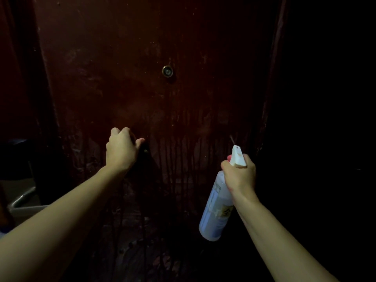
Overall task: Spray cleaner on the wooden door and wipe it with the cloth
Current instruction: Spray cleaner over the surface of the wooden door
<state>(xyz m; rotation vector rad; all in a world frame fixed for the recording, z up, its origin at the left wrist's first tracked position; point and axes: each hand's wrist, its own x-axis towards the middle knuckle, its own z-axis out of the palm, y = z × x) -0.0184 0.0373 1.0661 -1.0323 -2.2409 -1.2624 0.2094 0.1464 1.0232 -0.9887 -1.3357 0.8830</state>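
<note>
Fingers of the right hand (240, 176) curl round the neck of a spray bottle (215, 208), gripping it just under the white trigger head, whose nozzle points up and far toward the wooden door (126, 64). The bottle's pale body hangs down and to the left of that hand, tilted, with a light blue label running along its side. It is held near the door's right edge but apart from the surface.

Over to the left, the left hand (121, 149) reaches farther in, its fingers bent over and its thumb stuck out to the right, against a dark shape low on the door. Whether it grips a cloth there is too dim to tell; something dark hangs below the palm, but its form is lost in shadow.

The door fills the middle of the view, dark reddish brown and scuffed, with pale smears across its upper part. Thin wet streaks run down it below and between the two hands. A small round brass peephole (167, 71) sits well above both hands, near the middle. At the far left, low down, a pale grey ledge or tray edge (26, 202) shows dimly beside the left forearm.
</note>
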